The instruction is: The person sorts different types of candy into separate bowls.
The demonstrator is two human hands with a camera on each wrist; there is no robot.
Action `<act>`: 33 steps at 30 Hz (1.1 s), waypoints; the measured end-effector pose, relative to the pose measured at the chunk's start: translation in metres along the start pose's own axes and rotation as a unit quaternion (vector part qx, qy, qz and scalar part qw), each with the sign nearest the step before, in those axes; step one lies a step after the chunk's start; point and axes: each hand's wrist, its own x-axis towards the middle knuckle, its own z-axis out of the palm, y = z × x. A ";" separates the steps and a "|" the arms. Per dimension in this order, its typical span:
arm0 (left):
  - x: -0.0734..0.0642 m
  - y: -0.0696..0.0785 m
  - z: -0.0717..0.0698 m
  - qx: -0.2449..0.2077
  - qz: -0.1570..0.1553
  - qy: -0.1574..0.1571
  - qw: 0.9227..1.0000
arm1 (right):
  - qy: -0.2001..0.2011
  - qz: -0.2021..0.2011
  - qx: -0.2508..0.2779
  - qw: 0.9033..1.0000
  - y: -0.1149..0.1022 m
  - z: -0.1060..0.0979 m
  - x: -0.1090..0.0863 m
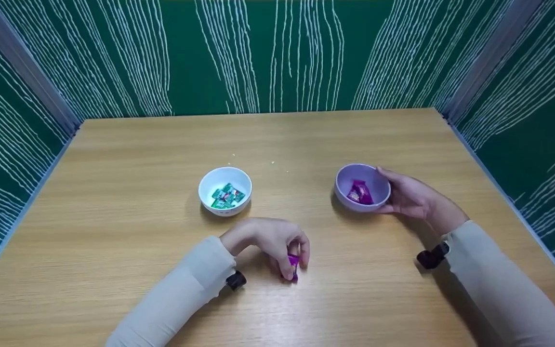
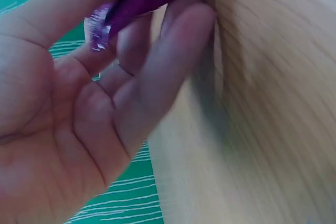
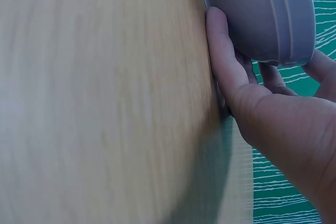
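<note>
Between thumb and fingers, my left hand (image 1: 280,241) pinches a purple-wrapped candy (image 1: 294,262) low over the front middle of the table. The left wrist view shows the shiny purple wrapper (image 2: 142,3) between the fingers, close to the wood. On the right, my right hand (image 1: 410,195) holds a purple bowl (image 1: 340,193) by its side, thumb at the rim and fingers low around the outside. A few purple-wrapped candies (image 1: 360,193) lie inside that bowl. In the right wrist view, the fingers curve around the bowl's outer wall (image 3: 252,14).
A white bowl (image 1: 205,185) with several green-wrapped candies (image 1: 228,196) stands left of centre, beyond my left hand. Small white specks dot the wooden table (image 1: 128,202) behind the bowls. Green panels with white lines (image 1: 301,58) border the table at the back and sides.
</note>
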 end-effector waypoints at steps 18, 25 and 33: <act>0.025 0.024 -0.019 -0.055 0.089 0.094 0.990 | -0.004 -0.001 0.006 1.000 0.000 0.000 0.003; 0.034 0.036 -0.027 -0.056 0.103 0.119 0.986 | 0.006 0.000 0.007 1.000 -0.001 -0.001 -0.003; 0.041 0.043 -0.035 -0.057 0.147 0.189 0.969 | 0.015 -0.003 0.015 1.000 0.001 0.001 -0.001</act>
